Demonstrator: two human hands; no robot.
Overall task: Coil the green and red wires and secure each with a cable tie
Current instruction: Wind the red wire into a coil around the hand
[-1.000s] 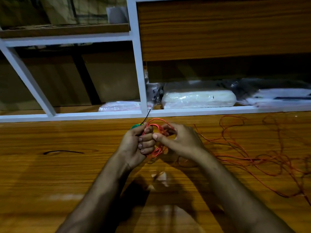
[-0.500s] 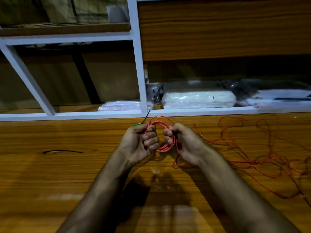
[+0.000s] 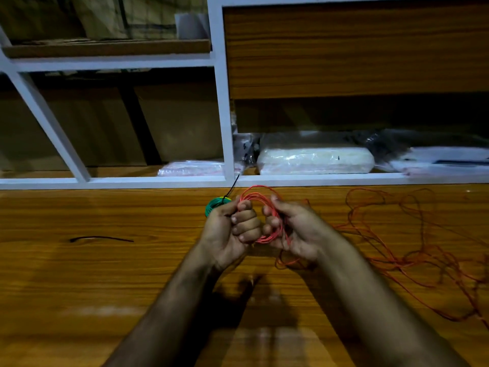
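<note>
On the wooden worktop [image 3: 105,274] at centre frame, the left hand [image 3: 230,229] and right hand [image 3: 293,231] clamp their fingers on the red wire coil [image 3: 260,200], apparently gathering loops, the tied green coil [image 3: 215,203] just beyond.

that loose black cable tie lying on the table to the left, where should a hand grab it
Pinch the black cable tie near its middle from above with the left hand: it lies flat and thin on the table, clear of everything, so only a fingertip grip works.
</note>
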